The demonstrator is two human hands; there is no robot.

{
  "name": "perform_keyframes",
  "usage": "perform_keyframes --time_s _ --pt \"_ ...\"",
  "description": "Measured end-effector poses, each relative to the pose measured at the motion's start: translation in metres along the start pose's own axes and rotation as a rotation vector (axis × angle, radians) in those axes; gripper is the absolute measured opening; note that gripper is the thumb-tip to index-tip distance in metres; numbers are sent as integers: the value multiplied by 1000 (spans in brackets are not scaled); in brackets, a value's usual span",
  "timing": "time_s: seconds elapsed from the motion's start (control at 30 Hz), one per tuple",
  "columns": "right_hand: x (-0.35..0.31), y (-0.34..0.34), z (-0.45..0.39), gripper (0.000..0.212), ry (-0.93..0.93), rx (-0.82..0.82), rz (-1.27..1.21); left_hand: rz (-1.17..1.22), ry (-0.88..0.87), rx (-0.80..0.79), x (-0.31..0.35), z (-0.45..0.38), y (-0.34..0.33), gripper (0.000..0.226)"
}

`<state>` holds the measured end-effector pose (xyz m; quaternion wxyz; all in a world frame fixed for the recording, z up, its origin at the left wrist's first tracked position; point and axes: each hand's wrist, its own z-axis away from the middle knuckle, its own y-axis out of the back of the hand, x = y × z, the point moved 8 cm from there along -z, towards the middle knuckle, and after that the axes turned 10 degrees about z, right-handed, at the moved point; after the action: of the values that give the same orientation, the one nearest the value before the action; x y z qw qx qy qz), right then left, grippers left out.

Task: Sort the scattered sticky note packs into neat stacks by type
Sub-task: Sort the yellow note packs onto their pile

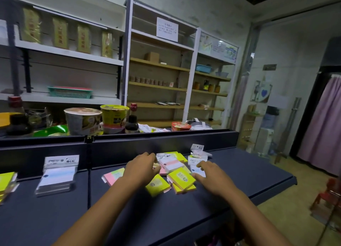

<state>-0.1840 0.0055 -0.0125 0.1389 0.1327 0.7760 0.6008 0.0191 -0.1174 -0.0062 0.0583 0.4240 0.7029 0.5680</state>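
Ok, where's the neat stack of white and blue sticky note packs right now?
In the head view, the white-and-blue stack sits on the dark shelf, left of the left hand and the scattered pile.

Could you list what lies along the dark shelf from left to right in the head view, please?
Yellow stack at the edge → white-and-blue stack → pink pack → left hand → yellow packs in the scattered pile → right hand.
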Motion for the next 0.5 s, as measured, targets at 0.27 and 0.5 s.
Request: perform_keyframes --time_s 0.27,0.5 --pt "26 -20 -65 45 119 20 -15 -25 102 -8 0 -46 -40 35" --pt "48 -38 -121 39 256 21 -68 -69 292 -39 -3 -68 -70 54"
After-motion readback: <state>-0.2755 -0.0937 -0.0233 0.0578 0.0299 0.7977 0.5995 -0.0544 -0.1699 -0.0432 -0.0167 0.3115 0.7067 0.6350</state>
